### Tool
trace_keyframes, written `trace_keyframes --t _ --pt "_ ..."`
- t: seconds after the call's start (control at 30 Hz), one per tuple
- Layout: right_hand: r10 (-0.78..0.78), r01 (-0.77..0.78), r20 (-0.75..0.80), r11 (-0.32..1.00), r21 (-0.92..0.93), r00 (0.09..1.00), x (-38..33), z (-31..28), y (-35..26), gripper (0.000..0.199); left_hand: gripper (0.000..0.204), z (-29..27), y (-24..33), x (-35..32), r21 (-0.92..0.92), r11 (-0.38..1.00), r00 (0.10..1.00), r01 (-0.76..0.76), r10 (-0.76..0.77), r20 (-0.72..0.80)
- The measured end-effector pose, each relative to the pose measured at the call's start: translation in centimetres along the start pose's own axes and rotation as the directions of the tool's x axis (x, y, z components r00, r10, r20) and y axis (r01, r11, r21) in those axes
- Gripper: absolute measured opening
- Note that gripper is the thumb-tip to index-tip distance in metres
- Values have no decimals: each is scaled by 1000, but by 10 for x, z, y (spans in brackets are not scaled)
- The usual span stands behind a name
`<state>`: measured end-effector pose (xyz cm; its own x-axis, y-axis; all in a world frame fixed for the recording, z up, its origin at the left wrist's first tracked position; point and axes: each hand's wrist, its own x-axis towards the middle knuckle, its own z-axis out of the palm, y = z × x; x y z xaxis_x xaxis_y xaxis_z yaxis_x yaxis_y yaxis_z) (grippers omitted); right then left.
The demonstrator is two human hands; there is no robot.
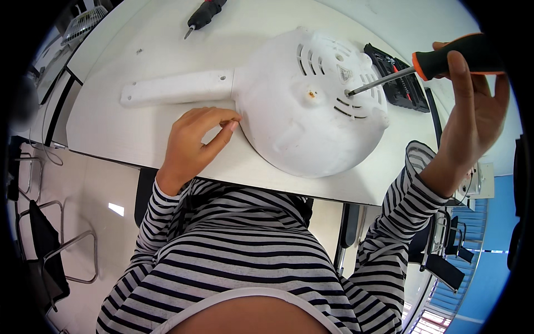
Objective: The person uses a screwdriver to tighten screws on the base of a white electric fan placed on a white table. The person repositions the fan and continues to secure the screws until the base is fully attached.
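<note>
A white round appliance (272,128) with vent slots and a long straight handle (178,89) lies on the table, its underside with small feet facing up. It looks like an electric pan. My left hand (194,139) has thumb and fingers drawn together at the appliance's near left edge, just below where the handle joins. In my right hand (478,106) is a screwdriver (459,57) with a black and orange grip, held nearly level with fingers round the grip. Its metal shaft slants down left, and the tip meets a recessed hole among the vents.
A black power screwdriver (204,15) lies at the table's far side. Beyond the appliance on the right sits an open black tool case (397,80) with bits. The white table (133,125) has its near edge against my body. Chairs (53,250) stand at left and right.
</note>
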<state>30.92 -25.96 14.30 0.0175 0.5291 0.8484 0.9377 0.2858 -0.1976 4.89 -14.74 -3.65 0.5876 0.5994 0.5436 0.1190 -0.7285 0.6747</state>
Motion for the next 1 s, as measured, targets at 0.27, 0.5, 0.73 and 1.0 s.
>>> trace_keyframes --t 0.27,0.5,0.73,1.0 --pt "104 -104 -14 994 17 994 2 11 -2 51 8 -1 3 0 3 1000 1000 2 -2 2" --pt "189 -191 -49 981 -34 981 0 10 2 52 7 -2 -3 0 32 999 999 -40 40 -12" --pt "226 -226 -63 974 8 972 3 9 7 54 6 0 -3 0 47 997 997 -64 66 -28" --pt "199 -198 24 980 -39 980 10 9 3 54 5 0 -3 0 35 998 999 -51 52 -9"
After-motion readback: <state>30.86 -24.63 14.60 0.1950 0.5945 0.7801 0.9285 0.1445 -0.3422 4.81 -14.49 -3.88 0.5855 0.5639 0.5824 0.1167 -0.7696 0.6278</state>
